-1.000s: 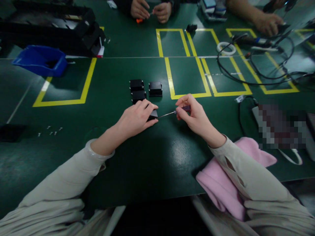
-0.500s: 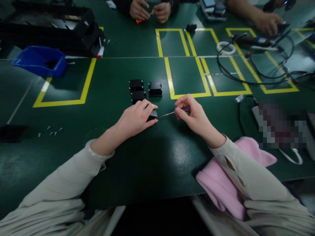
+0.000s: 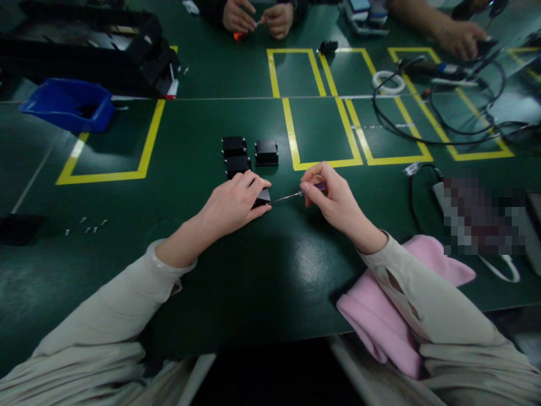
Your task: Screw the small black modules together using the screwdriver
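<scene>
Left hand [image 3: 231, 204]: fingers [image 3: 258, 183] clenched over a small black box [image 3: 264, 197], pinning it flat to the green surface [image 3: 253, 282]; only the box's right end shows past the fingertips. Right hand [image 3: 333, 198]: fingers pinched on the purple handle of a thin screwdriver [image 3: 296, 195], shaft lying nearly level, its tip meeting the exposed end of the held box. Just beyond the left fingers: three more black boxes [image 3: 236, 148], two stacked in a column and touching the far side of the hand, one beside them to the right; contents not visible, lids or faces closed. Far to the left of the left fingers: a blue bin [image 3: 70, 104], open-topped, its inside dark, contents not discernible. Behind it, a long black tray [image 3: 93, 51]. Near the left forearm's outer side: scattered small screws [image 3: 87, 225], loose on the surface. Beyond the right fingers: yellow tape rectangles [image 3: 321, 132], nothing inside the nearest one. Further right: a tangle of black cables [image 3: 443, 113] and a white tape ring [image 3: 389, 83]. Under the right forearm: a pink cloth [image 3: 380, 321]. Across the surface: other people's hands [image 3: 257, 17]. No legible writing, brand or label on any item; one patch at right is blurred out.
</scene>
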### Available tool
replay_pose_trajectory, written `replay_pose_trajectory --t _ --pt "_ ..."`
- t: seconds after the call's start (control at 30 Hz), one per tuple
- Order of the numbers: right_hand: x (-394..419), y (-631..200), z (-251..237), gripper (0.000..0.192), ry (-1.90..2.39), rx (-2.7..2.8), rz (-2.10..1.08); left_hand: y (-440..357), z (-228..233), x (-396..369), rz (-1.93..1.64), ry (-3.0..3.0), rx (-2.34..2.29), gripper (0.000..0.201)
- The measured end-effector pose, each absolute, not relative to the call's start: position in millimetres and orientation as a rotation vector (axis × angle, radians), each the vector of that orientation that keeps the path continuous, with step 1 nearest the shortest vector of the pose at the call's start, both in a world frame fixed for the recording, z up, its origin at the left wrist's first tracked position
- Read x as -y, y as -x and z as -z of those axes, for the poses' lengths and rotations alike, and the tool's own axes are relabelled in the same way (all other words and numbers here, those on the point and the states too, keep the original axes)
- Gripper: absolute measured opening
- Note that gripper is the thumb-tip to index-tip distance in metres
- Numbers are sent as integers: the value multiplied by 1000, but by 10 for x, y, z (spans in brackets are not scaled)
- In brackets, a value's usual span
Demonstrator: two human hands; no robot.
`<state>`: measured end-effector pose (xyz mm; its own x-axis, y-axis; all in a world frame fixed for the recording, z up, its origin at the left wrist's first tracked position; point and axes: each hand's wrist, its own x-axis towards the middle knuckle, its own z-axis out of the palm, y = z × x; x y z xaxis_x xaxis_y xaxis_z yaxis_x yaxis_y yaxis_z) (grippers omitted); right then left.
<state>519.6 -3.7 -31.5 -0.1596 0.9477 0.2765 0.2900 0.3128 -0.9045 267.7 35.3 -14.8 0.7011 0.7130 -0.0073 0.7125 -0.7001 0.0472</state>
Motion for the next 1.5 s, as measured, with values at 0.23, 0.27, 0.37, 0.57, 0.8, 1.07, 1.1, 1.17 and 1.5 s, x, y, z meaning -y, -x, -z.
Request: replay_pose_trajectory --t 0.23,0.27,0.37,0.57,0.8,1.07,1.1,1.17,1.5 --pt "38 -5200 315 17 1130 1634 -892 -2668 151 -349 -34 -2862 -1180 45" --pt "36 -5201 312 16 1129 1631 -903 -2667 152 -350 -37 -2862 -1179 45" --pt "30 -5200 298 19 1127 1641 -913 -2665 156 -354 -46 -2854 -1176 45" --pt "26 -5200 302 17 1158 1634 -862 -2664 153 -355 -65 -2847 -1165 44" --pt "23 -5203 291 16 1158 1640 -888 -2673 147 -353 -42 -2835 -1187 45" --pt "34 -5203 305 17 1170 1639 -854 -2670 146 -351 -34 -2856 -1188 44" --pt "34 -5204 305 17 1171 1637 -863 -2669 146 -352 -36 -2857 -1186 45" --pt "34 -5203 300 18 1165 1633 -899 -2668 145 -353 -36 -2852 -1181 45" --pt "32 -5202 304 17 1161 1625 -888 -2663 153 -354 -69 -2834 -1173 44"
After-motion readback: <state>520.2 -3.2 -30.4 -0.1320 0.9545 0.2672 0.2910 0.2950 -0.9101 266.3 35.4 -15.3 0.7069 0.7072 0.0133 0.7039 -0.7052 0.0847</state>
